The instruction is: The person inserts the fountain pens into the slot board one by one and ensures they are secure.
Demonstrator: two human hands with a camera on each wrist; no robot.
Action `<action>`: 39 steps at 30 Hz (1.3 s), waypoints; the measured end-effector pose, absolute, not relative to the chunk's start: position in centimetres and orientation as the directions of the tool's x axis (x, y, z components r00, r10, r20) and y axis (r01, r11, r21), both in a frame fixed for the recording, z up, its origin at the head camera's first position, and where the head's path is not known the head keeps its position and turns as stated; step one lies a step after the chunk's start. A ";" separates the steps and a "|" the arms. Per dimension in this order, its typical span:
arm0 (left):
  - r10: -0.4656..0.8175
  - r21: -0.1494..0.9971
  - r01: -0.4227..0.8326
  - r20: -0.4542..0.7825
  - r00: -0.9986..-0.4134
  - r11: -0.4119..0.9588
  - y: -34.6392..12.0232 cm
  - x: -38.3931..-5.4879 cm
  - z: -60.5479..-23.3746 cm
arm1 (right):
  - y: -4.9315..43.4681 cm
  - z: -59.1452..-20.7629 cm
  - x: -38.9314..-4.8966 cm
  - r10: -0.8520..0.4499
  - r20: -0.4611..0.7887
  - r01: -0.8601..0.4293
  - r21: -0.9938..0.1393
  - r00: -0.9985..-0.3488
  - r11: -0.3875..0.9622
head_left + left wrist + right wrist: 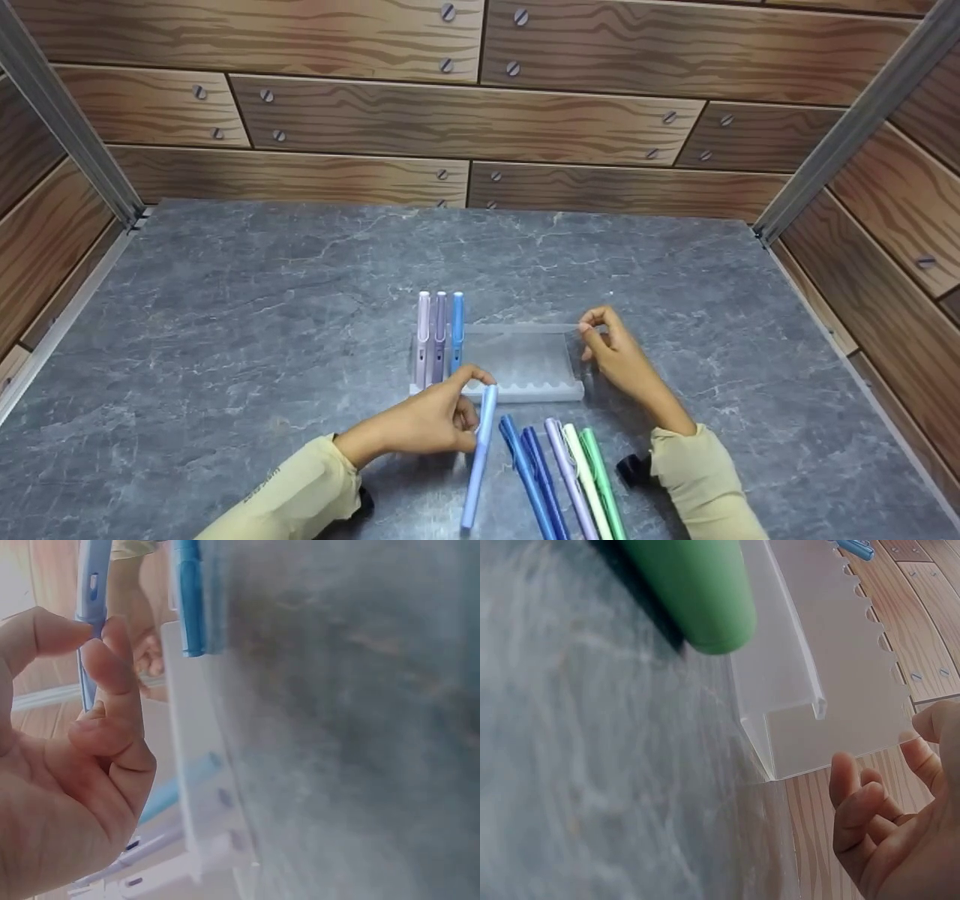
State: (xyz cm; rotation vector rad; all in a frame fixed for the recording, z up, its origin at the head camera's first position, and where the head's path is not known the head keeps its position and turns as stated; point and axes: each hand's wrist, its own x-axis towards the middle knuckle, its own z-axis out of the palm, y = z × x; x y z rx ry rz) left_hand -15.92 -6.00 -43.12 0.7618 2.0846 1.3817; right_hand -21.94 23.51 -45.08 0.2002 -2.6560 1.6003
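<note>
Between thumb and fingers, my left hand (424,421) pinches a light periwinkle-blue pen (480,459), which slants over the table just in front of a clear plastic pen stand (525,358). The top right corner of that stand, with its notched edges, is pinched by my right hand (621,360); the right wrist view shows thumb and finger at the corner (900,736). Standing in the left slots are a pale lilac pen (424,319), a greyish purple pen (440,321) and a blue pen (457,322). The left wrist view shows the held pen's (91,585) clip side.
Loose pens lie side by side near the front: a blue pen (527,476), a dark blue pen (546,480), a lavender pen (568,476), a pale green pen (589,480) and a green pen (604,484). Wood-patterned walls (375,112) enclose the grey marbled table (262,300).
</note>
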 end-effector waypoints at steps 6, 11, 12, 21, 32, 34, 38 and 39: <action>0.683 0.940 0.148 -0.110 -0.722 0.308 -5.8 -16.1 -42.5 | 23.5 -45.0 -21.9 -0.084 0.093 -0.122 -0.875 -0.992 0.469; 0.681 0.950 0.157 -0.074 -0.728 0.270 -5.8 -16.3 -42.1 | 23.4 -45.1 -21.9 -0.086 0.095 -0.125 -0.873 -0.992 0.472; 0.680 0.952 0.159 -0.064 -0.730 0.260 -5.7 -16.3 -42.0 | 23.4 -45.1 -21.9 -0.087 0.097 -0.127 -0.874 -0.991 0.469; 0.636 0.961 0.188 0.015 -0.772 0.205 -5.6 -16.7 -41.2 | 23.5 -45.2 -21.9 -0.090 0.095 -0.126 -0.882 -0.991 0.455; 0.535 0.903 0.335 0.148 -0.832 0.271 -5.4 -17.4 -40.7 | 23.5 -45.1 -22.0 -0.087 0.096 -0.127 -0.865 -0.992 0.486; 0.515 0.889 0.351 0.162 -0.842 0.294 -5.5 -17.5 -40.7 | 23.5 -45.2 -22.0 -0.087 0.097 -0.127 -0.869 -0.992 0.478; 0.481 0.856 0.379 0.183 -0.857 0.350 -5.6 -17.6 -40.6 | 23.4 -45.2 -22.0 -0.082 0.097 -0.124 -0.877 -0.992 0.464; 0.472 0.846 0.390 0.193 -0.860 0.365 -5.6 -17.7 -40.6 | 23.4 -45.2 -22.0 -0.080 0.097 -0.124 -0.877 -0.992 0.464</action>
